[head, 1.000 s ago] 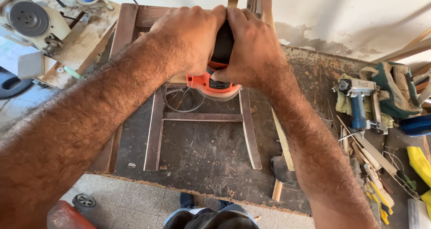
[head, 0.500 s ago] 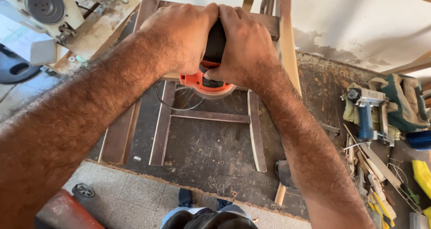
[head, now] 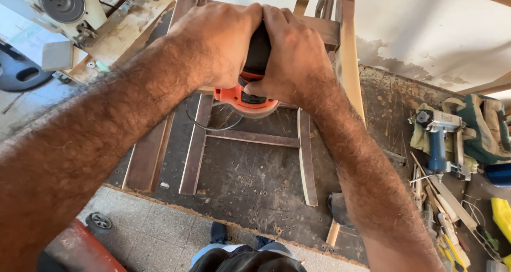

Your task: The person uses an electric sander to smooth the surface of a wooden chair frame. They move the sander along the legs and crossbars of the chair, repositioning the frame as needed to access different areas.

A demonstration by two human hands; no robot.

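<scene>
Both hands clasp one orange and black power sander [head: 249, 99]. My left hand [head: 215, 40] wraps its left side, my right hand [head: 295, 59] its right side. The sander's round base presses down on a dark wooden chair frame [head: 250, 137] that lies flat on the dark workbench [head: 250, 192]. A thin black cord [head: 205, 124] loops below the sander between the frame's rails. My hands hide most of the tool's body.
A blue and silver nail gun [head: 439, 141] lies on cloths at the right, with loose wooden sticks and yellow tools beside it. A hammer [head: 336, 218] lies near the bench's front edge. A machine with a round wheel [head: 61, 3] stands at the upper left. Tiled floor below.
My view has shifted, so the bench and frame sit lower and further right in the picture. Both hands stay on the sander, which has moved slightly along the frame's upper rail.
</scene>
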